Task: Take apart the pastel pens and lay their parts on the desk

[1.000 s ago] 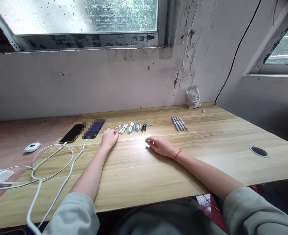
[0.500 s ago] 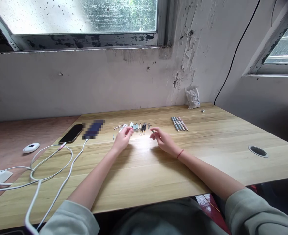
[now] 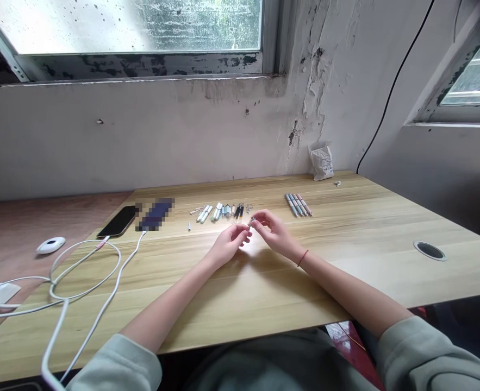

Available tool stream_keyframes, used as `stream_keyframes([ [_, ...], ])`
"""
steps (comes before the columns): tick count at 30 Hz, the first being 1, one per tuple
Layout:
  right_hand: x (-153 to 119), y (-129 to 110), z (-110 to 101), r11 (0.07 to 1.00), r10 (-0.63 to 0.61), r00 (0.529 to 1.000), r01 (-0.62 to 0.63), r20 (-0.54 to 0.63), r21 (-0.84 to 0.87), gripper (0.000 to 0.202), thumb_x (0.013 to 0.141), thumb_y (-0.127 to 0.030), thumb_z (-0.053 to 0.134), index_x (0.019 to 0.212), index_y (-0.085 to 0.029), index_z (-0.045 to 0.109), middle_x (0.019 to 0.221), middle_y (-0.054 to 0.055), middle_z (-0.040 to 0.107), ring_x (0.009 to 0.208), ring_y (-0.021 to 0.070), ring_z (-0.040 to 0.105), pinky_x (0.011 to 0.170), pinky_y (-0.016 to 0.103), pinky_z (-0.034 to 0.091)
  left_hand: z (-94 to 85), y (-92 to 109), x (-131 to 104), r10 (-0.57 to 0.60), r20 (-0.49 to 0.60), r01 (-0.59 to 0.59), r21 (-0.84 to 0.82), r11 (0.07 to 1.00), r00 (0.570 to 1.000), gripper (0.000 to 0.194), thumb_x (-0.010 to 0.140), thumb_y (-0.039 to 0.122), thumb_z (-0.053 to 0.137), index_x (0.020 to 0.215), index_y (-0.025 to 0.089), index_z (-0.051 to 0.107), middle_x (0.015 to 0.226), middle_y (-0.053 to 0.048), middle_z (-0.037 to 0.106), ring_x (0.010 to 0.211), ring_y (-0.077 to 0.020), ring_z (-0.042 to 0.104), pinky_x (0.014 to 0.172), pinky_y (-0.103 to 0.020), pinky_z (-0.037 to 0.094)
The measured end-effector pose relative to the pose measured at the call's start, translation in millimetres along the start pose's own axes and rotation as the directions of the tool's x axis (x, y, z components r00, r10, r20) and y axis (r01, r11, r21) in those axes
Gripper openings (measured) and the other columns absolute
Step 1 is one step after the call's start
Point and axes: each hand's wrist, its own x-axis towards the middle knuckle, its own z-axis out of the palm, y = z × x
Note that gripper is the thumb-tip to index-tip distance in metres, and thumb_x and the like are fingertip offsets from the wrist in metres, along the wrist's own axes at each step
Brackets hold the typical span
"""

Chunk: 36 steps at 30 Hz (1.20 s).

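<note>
Over the middle of the wooden table, my left hand [image 3: 228,245] and my right hand [image 3: 274,233] meet at the fingertips. My right thumb and fingers pinch a small pale-green pen part [image 3: 251,221]. The left fingers are closed at its lower end; whether they grip it or something tiny of their own is hidden. Just beyond the hands lie dark pen refills [image 3: 238,210], small metal springs [image 3: 248,208], blue and peach pen pieces [image 3: 226,210] and pale pen barrels [image 3: 204,214]. A single small light-blue piece [image 3: 189,226] lies apart, nearer me.
Several whole pens [image 3: 299,205] lie in a row at the right. A black phone [image 3: 119,221], white cables [image 3: 119,271] and a white rounded device [image 3: 51,245] are at the left. A crumpled white packet [image 3: 322,162] stands by the wall; a cable hole [image 3: 429,251] is at right.
My left hand has moved right, away from the pale pen barrels, and now meets my right hand. The right hand has stayed nearly in place with the small green part.
</note>
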Motion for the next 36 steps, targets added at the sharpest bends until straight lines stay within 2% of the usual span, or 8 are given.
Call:
stream_keyframes([
  [5,-1,-2,0,0.999,0.007,1.000,-0.006,0.021,-0.040,0.018,0.086,-0.035,0.052,0.094,-0.019,0.054,0.089,0.005,0.062,0.082,0.0159,0.059,0.075,0.030,0.048,0.7,1,-1,0.000,0.001,0.000,0.005,1.000,1.000,0.033,0.083,0.046,0.052,0.099,0.017,0.056,0.095,-0.008,0.064,0.083,-0.0166,0.061,0.071,-0.029,0.048],
  [13,-2,-4,-2,0.997,-0.007,0.998,0.012,0.063,-0.073,0.016,0.085,-0.031,0.052,0.094,-0.020,0.059,0.093,0.006,0.065,0.084,0.0164,0.061,0.076,0.032,0.049,-0.2,1,-1,-0.003,-0.074,0.005,0.024,1.000,0.997,0.032,0.083,0.043,0.053,0.100,0.017,0.058,0.092,-0.007,0.063,0.079,-0.0160,0.061,0.071,-0.029,0.049],
  [22,-1,-2,-5,0.979,-0.004,0.991,0.031,0.135,-0.201,0.021,0.085,-0.034,0.052,0.089,-0.020,0.067,0.086,0.005,0.069,0.078,0.0161,0.061,0.070,0.030,0.050,-3.2,4,-3,0.186,-0.229,-0.136,0.216,0.967,0.955,0.021,0.081,0.037,0.058,0.090,0.019,0.062,0.095,-0.006,0.065,0.087,-0.0170,0.061,0.080,-0.031,0.049],
  [24,-1,0,-3,0.989,0.053,0.991,-0.035,0.123,-0.141,0.024,0.085,-0.037,0.053,0.092,-0.019,0.068,0.088,0.006,0.070,0.080,0.0172,0.062,0.072,0.032,0.050,-3.5,5,-4,0.231,-0.218,-0.168,0.273,0.947,0.948,0.019,0.082,0.036,0.058,0.089,0.019,0.062,0.093,-0.005,0.064,0.084,-0.0163,0.061,0.078,-0.030,0.050],
  [26,-2,1,0,0.988,0.151,0.983,-0.152,0.103,0.004,0.030,0.083,-0.039,0.055,0.101,-0.018,0.067,0.092,0.007,0.070,0.081,0.0184,0.064,0.075,0.035,0.052,-2.5,6,-5,0.279,-0.187,-0.208,0.329,0.921,0.942,0.018,0.082,0.035,0.057,0.089,0.020,0.061,0.090,-0.005,0.064,0.081,-0.0156,0.061,0.074,-0.030,0.051],
  [29,-4,0,7,0.926,0.286,0.953,-0.301,0.100,0.229,0.038,0.079,-0.042,0.060,0.108,-0.017,0.064,0.095,0.009,0.070,0.081,0.0192,0.066,0.077,0.039,0.054,0.7,6,-6,0.338,-0.157,-0.247,0.418,0.874,0.928,0.017,0.084,0.036,0.055,0.089,0.020,0.061,0.088,-0.004,0.062,0.078,-0.0149,0.060,0.067,-0.028,0.051],
  [32,-5,0,12,0.883,0.336,0.938,-0.346,0.086,0.317,0.039,0.076,-0.041,0.064,0.108,-0.017,0.061,0.087,0.007,0.071,0.078,0.0181,0.067,0.075,0.038,0.056,2.8,4,-6,0.369,-0.136,-0.256,0.506,0.824,0.920,0.017,0.084,0.036,0.054,0.086,0.020,0.060,0.084,-0.003,0.061,0.076,-0.0146,0.058,0.065,-0.027,0.050],
  [36,-6,1,13,0.859,0.353,0.930,-0.367,0.106,0.358,0.030,0.076,-0.039,0.064,0.098,-0.019,0.058,0.080,0.003,0.069,0.074,0.0163,0.067,0.073,0.035,0.056,2.0,-1,-5,0.382,-0.117,-0.249,0.581,0.775,0.917,0.015,0.085,0.035,0.053,0.083,0.022,0.057,0.082,-0.001,0.060,0.072,-0.0135,0.056,0.065,-0.027,0.047],
])
